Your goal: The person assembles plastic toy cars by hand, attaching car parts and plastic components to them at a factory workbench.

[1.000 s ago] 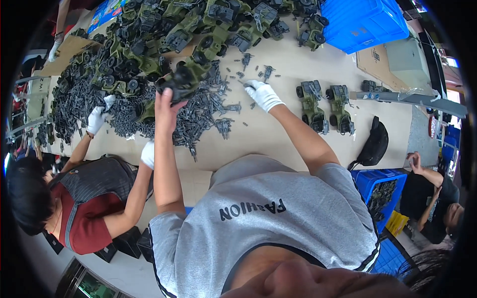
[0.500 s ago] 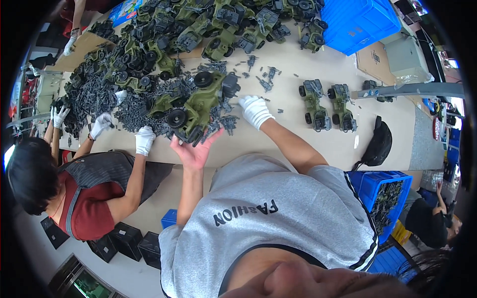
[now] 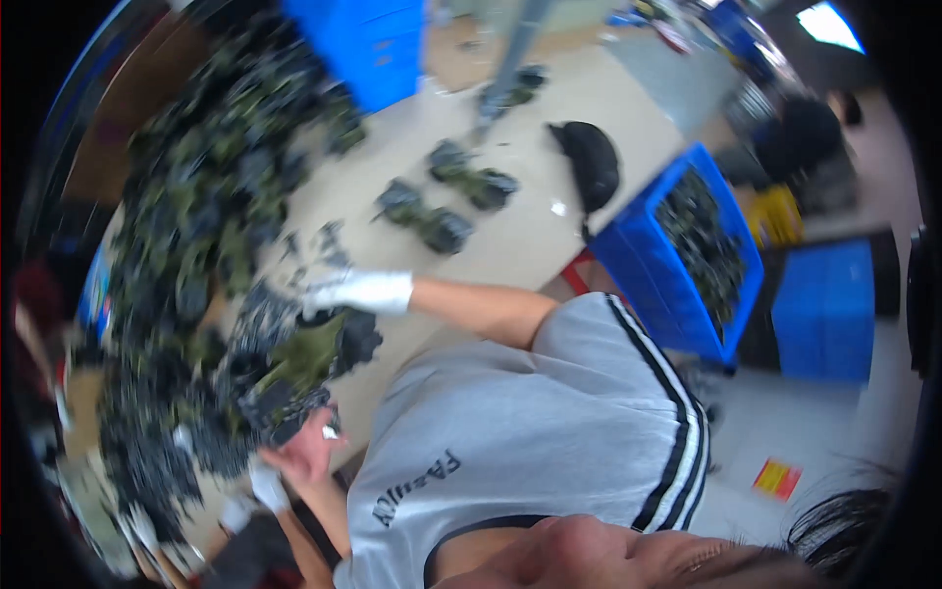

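An olive-green toy jeep [image 3: 302,355] with dark grey parts rests in my bare left hand [image 3: 309,447], whose fingers are around its near end, above the table. My right hand [image 3: 361,292], in a white glove, reaches over small dark grey plastic pieces [image 3: 267,312] just beyond the jeep. Motion smears its fingertips, so whether they pinch a piece is hidden. Two more toy jeeps, one [image 3: 427,216] nearer and one [image 3: 473,177] farther, sit on the table to the right of that glove.
Heaped jeeps [image 3: 221,167] and loose parts [image 3: 147,447] cover the table's left side. A blue bin [image 3: 368,49] stands at the back; another blue crate [image 3: 628,245] holds dark parts at right. A black cap [image 3: 589,162] lies near the edge. A co-worker's gloved hand [image 3: 267,486] is close to my left hand.
The whole view has swung round and blurred, with more of the right side showing. My right hand now reaches in closer beside the jeep, which stays in my left hand.
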### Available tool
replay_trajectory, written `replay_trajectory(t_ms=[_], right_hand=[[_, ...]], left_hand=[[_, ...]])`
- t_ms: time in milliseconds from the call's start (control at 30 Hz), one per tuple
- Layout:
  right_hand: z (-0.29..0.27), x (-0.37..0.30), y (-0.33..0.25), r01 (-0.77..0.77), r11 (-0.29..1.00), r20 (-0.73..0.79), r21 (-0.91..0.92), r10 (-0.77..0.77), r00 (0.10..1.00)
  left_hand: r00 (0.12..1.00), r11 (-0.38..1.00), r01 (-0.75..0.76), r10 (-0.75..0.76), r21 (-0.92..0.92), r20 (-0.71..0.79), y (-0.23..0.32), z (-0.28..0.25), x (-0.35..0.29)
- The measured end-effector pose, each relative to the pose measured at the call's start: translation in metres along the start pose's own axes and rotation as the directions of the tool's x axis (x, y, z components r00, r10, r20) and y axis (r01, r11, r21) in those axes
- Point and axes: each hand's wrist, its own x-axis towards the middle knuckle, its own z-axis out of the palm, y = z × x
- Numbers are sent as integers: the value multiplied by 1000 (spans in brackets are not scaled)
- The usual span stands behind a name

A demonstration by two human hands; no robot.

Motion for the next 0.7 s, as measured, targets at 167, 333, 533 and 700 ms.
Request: replay_trajectory(t_ms=[167,333,533,700], right_hand=[[37,-68,31,-110,916,-133,385,173,976],[32,-93,-2,-329,944,-376,-3,304,876],[21,-115,-24,-82,951,-394,298,200,897],[49,-107,-38,-163,970,-325,181,215,921]], left_hand=[[971,-148,178,184,973,-150,7,-97,-18],[751,699,171,365,695,-551,-65,-45,25],[945,920,-279,314,276,-91,-61,-8,82],[880,856,-313,424,411,-213,-75,-6,66]])
